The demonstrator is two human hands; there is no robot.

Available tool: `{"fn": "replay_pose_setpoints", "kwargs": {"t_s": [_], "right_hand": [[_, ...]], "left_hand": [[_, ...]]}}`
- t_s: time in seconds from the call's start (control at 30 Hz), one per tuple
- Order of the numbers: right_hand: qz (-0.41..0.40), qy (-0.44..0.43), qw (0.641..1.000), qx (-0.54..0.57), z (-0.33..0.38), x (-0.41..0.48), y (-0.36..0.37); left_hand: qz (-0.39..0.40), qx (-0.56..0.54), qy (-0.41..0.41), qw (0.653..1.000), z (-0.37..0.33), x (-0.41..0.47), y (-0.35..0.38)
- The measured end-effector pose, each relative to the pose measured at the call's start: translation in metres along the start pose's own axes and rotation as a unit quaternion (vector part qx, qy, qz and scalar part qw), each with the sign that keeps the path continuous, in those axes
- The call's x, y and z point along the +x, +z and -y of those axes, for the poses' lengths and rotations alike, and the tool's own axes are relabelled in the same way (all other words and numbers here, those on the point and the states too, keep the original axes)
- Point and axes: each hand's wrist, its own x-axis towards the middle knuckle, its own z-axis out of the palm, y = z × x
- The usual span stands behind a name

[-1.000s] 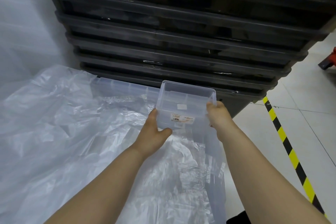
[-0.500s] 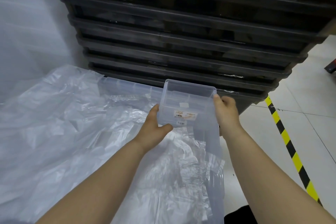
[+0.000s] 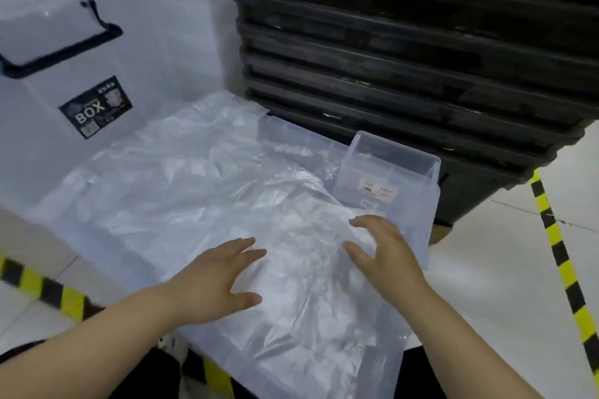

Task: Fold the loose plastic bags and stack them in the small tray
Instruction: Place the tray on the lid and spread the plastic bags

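Both hands, left hand [image 3: 223,278] and right hand [image 3: 382,253], lie spread open on the crumpled plastic bags [image 3: 194,197], none visibly folded yet, while the small tray [image 3: 389,172] stands seemingly empty at one o'clock beyond them.

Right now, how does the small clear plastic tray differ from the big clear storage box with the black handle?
The small clear plastic tray is far smaller than the big clear storage box. The tray carries a pale sticker with orange print; the box bears a black label reading BOX. The box has a black handle; the tray shows none. Both are see-through plastic.
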Motion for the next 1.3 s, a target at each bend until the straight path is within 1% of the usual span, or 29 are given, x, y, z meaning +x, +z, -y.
{"fn": "replay_pose_setpoints", "kwargs": {"t_s": [0.03,0.07,0.1,0.17,0.2,0.27,0.37,0.53,0.77,0.87,1.0,1.2,1.23,1.3], "right_hand": [[0.085,0.006,0.996,-0.036,0.001,-0.007,0.004],[0.15,0.011,0.986,-0.071,0.003,-0.015,0.008],[0.196,0.015,0.975,-0.106,0.005,-0.022,0.012],[0.251,0.026,0.953,-0.167,0.007,-0.036,0.02],[0.262,0.031,0.947,-0.186,0.007,-0.042,0.023],[0.261,0.029,0.944,-0.201,0.007,-0.053,0.027],[0.268,0.002,0.936,-0.228,0.011,-0.067,0.033],[0.271,-0.018,0.933,-0.237,0.016,-0.083,0.046],[0.289,-0.03,0.922,-0.257,0.011,-0.069,0.045],[0.289,-0.034,0.918,-0.268,0.007,-0.063,0.038],[0.28,-0.02,0.925,-0.257,-0.001,-0.058,0.025],[0.273,-0.03,0.928,-0.253,-0.007,-0.051,0.02],[0.26,-0.035,0.933,-0.247,-0.006,-0.049,0.019],[0.201,-0.061,0.949,-0.236,-0.007,-0.045,0.02]], "left_hand": [[0.022,0.028,-0.009,0.999,0.003,-0.005,0.005],[0.041,0.058,-0.014,0.997,0.006,-0.008,0.009],[0.053,0.09,-0.016,0.994,0.008,-0.01,0.013],[0.059,0.126,-0.025,0.99,0.008,-0.011,0.015],[0.055,0.129,-0.027,0.99,0.007,-0.012,0.015],[0.046,0.139,-0.028,0.989,0.004,-0.012,0.016],[0.048,0.153,-0.031,0.987,0.0,-0.014,0.017],[0.059,0.194,-0.041,0.978,-0.004,-0.013,0.019],[0.046,0.214,-0.049,0.975,-0.01,-0.009,0.024],[0.034,0.202,-0.048,0.978,-0.015,-0.002,0.025],[0.016,0.186,-0.052,0.981,-0.025,0.007,0.029],[-0.008,0.163,-0.044,0.986,-0.03,0.013,0.031],[-0.023,0.152,-0.039,0.987,-0.03,0.014,0.029],[-0.065,0.13,-0.017,0.989,-0.032,0.016,0.023]]}}
